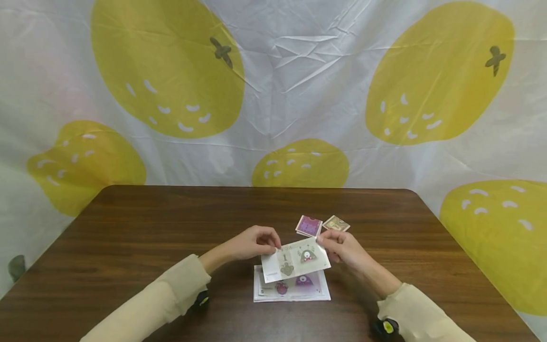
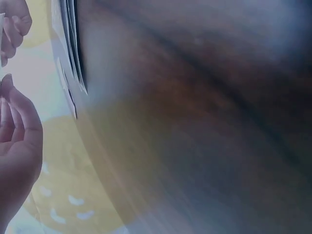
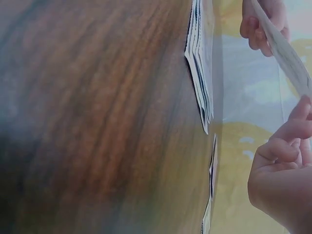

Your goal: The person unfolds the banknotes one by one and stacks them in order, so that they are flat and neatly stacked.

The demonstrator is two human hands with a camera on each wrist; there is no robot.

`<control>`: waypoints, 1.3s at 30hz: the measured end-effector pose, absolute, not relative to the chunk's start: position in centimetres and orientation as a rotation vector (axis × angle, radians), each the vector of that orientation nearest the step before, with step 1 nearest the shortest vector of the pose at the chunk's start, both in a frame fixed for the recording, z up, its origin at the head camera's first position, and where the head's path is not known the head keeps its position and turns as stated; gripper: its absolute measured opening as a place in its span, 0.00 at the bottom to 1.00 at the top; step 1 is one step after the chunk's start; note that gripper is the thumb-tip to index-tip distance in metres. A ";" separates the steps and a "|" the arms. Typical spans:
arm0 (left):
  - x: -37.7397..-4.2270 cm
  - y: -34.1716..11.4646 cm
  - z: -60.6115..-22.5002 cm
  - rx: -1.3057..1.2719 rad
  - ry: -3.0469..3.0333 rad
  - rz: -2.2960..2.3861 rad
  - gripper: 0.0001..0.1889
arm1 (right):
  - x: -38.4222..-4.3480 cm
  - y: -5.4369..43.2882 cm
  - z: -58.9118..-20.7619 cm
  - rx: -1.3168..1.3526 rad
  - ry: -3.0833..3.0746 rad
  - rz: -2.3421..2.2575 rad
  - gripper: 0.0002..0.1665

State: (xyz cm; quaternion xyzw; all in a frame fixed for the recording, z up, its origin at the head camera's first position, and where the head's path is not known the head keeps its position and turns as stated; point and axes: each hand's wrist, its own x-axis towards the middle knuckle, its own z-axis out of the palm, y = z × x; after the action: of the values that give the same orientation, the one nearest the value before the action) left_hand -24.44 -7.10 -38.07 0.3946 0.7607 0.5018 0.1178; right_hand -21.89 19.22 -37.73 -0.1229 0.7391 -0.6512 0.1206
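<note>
A play banknote [image 1: 295, 260] with a grey-green one-eyed monster is held up, tilted, between both hands. My left hand [image 1: 249, 243] pinches it by its upper left corner, and my right hand [image 1: 347, 249] grips the upper right corner. Beneath it lies a stack of notes [image 1: 295, 298], topped by one with a purple monster; the raised note covers its upper part. In the right wrist view the held note [image 3: 285, 54] appears nearly edge-on, apart from the layered edges of the stack [image 3: 199, 73].
Just behind the right hand, a small purple paper piece [image 1: 309, 224] and a yellowish one [image 1: 336, 223] lie side by side on the dark wooden table [image 1: 171, 213]. A white cloth with yellow fruit shapes [image 1: 273, 95] hangs beyond the table's far edge.
</note>
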 end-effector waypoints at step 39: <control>-23.3 -8.5 -39.1 1.064 2.471 1.025 0.03 | -21.3 19.8 -39.7 -0.454 2.300 -1.414 0.11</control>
State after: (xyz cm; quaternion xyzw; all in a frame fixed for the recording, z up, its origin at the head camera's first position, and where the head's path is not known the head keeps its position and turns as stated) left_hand -23.33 -8.48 -39.10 0.3664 0.8508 0.3531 0.1310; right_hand -21.32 19.82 -39.68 -0.1623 0.8231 -0.5059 0.2004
